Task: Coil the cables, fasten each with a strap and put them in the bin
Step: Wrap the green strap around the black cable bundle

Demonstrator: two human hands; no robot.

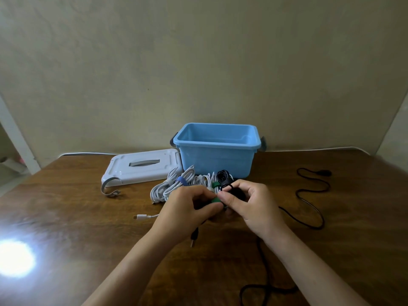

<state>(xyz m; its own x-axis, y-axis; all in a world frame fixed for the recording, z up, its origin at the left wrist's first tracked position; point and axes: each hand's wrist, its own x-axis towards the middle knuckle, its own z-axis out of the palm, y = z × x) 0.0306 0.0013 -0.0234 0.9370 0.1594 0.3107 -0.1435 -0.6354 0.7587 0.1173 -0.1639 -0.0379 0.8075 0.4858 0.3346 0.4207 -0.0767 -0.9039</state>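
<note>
Both hands meet in front of the open blue bin (pixel 215 161). My left hand (pixel 187 214) pinches a green strap (pixel 216 200) and holds a black cable whose plug (pixel 194 237) hangs below the palm. My right hand (pixel 249 206) grips the same black cable (pixel 237 193) near the strap; its long tail (pixel 309 195) snakes off to the right across the table. Behind the hands lie coiled white cables (pixel 170 186), one tied with a blue strap (pixel 182 181), another with a green strap (pixel 215 184), plus a small black coil (pixel 223 175).
The bin's white lid (pixel 141 167) lies flat to the bin's left, with a loose grey clip (pixel 109 188) by its corner. A white USB plug (pixel 141 216) rests left of my hand. More black cable (pixel 260 290) loops near the table's front edge. A wall stands behind.
</note>
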